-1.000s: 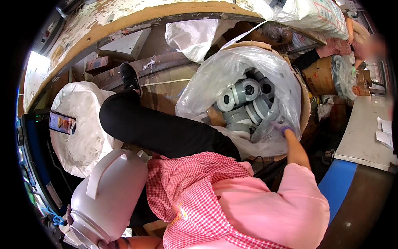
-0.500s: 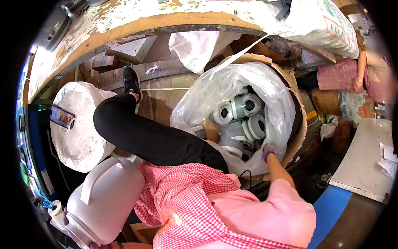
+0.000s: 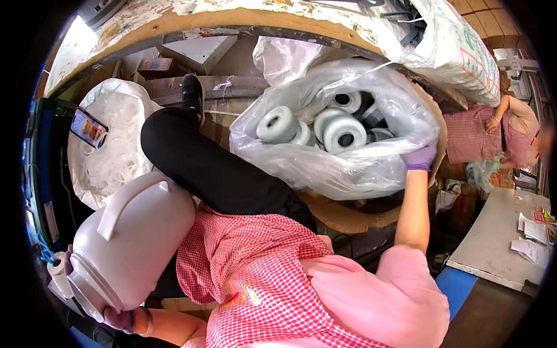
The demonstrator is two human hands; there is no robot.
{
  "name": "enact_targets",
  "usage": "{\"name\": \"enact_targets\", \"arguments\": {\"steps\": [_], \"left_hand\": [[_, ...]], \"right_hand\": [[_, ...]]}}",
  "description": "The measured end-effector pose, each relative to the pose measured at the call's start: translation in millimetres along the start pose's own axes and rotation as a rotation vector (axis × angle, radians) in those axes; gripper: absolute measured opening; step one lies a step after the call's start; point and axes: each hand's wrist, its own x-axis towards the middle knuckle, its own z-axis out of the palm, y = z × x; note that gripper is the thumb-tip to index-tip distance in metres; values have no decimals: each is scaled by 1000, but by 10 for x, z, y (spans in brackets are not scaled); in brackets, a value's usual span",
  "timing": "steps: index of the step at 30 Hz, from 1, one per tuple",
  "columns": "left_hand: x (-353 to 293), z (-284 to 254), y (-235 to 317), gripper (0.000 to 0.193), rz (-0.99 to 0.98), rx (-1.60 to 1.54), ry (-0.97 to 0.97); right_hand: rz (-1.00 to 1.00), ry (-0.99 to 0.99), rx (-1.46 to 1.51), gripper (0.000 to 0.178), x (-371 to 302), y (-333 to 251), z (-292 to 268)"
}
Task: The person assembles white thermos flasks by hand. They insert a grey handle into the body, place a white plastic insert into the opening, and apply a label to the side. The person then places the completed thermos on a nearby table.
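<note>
My right hand (image 3: 420, 158), in a purple glove, grips the right edge of a clear plastic bag (image 3: 255, 136). The bag lines a large cardboard box (image 3: 348, 219). Several round grey and white plastic parts (image 3: 346, 134) with dark centre holes lie in it; its folds partly hide them. At the lower left, my left hand (image 3: 120, 319) is closed around the rim of a large pale plastic jug-shaped body (image 3: 136, 243) with a loop handle. This body lies tilted beside my lap; some of my left fingers are hidden.
A white sack (image 3: 110, 162) of translucent rings stands at the left, with a phone (image 3: 88, 127) on it. A worn workbench (image 3: 243, 20) spans the far side. Another person (image 3: 481, 127) stands at the far right, behind a pale table (image 3: 493, 238).
My right hand has moved up and right with the bag's edge, stretching the bag rightward. The round parts in it have shifted. More of my left hand shows at the jug's rim.
</note>
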Motion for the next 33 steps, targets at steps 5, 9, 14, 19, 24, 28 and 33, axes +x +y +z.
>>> {"name": "enact_targets", "arguments": {"steps": [5,9,14,19,24,28,33], "left_hand": [[-11,-16,-91,85,-41,-37,-17],[-1,-140,-34,84,-4,-26,3],[188,-514,-53,83,-41,-98,53],[-75,-174,236,73,106,30,3],[-117,-221,360,76,62,-16,91],[-178,-418,356,81,67,-95,18],[-307,139,451,103,308,103,-7]], "right_hand": [[26,-116,-1239,28,1187,329,-1677],[276,-324,-1757,32,905,419,-1461],[95,-444,-2433,50,140,194,-321],[417,-875,-1500,40,-932,860,788],[212,-1729,-2046,41,-1301,2934,-1336],[470,-1928,-2248,44,-1215,3150,-1712],[354,-1682,-1955,40,-754,2527,442]]}}
